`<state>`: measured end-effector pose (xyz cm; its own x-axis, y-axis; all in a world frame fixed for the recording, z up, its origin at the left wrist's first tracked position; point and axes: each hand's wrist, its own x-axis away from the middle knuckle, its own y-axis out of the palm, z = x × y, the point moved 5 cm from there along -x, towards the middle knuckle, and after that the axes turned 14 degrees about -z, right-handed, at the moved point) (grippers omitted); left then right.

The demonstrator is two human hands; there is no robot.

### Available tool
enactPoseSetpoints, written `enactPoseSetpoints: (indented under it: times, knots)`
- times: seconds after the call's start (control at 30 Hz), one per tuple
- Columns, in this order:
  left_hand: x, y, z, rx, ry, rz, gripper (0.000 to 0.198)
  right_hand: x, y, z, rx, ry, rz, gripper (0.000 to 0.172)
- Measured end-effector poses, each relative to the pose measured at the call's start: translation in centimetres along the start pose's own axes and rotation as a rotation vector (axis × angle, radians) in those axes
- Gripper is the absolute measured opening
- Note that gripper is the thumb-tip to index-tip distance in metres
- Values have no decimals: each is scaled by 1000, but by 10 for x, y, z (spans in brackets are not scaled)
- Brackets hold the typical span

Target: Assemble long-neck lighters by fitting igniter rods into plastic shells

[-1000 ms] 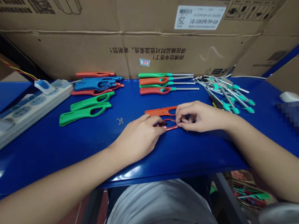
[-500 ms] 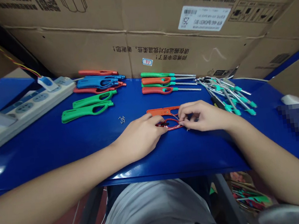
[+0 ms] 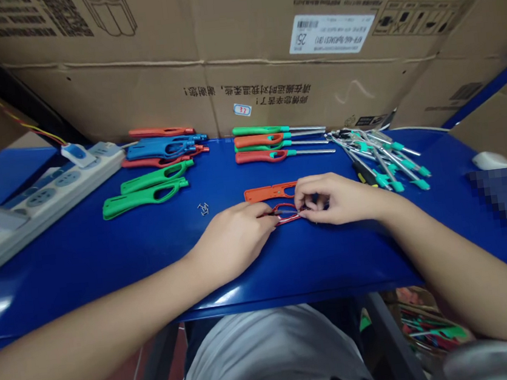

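My left hand (image 3: 236, 238) and my right hand (image 3: 334, 198) rest on the blue table (image 3: 104, 249) and meet at a red lighter shell half (image 3: 286, 213) with thin wires in it. Both hands have their fingers pinched on that piece, the left at its left end, the right at its right end. An orange shell half (image 3: 269, 192) lies flat just behind it, touching my right fingers.
Green, blue and red shell halves (image 3: 155, 170) lie at the back left. Several assembled lighters (image 3: 275, 142) lie at the back centre, and a pile of metal tubes with teal tips (image 3: 380, 154) at the right. A power strip (image 3: 39, 196) sits far left. Cardboard boxes (image 3: 238, 51) wall the back. Small metal clips (image 3: 203, 208) lie left of my hands.
Both hands stay pinched on the red shell half; the fingers shifted slightly along it. The camera tilted a little.
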<state>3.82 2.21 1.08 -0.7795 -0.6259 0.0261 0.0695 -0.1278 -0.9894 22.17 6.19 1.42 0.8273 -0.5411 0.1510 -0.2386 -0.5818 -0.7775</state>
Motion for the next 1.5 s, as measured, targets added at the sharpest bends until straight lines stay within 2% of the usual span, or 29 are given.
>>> enactPoseSetpoints:
  times: [0.17,0.33,0.5,0.73,0.9,1.03,1.13,1.27,1.5]
  knots:
    - [2,-3,-3,103,-72,17,18,2,2,-4,-30,-33,-51,12]
    - [4,-6,-4,186,-129,74,28,3,2,-11,14,-54,-43,8]
    - [3,-5,-2,208,-121,38,40,-1,5,-9,90,-28,20,11]
    - [4,0,7,-68,-104,-78,32,-4,6,-8,152,-33,47,13]
    - [4,-1,9,-68,-78,-66,28,-3,3,-3,206,-35,160,16]
    - [4,0,4,-3,-73,-83,32,-2,-2,6,290,36,257,15]
    - [3,0,2,47,-53,-53,36,-1,-9,10,373,87,328,13]
    - [3,-1,1,99,1,22,34,8,-24,21,392,153,451,14]
    - [2,0,2,146,47,38,34,34,-55,50,343,301,711,16]
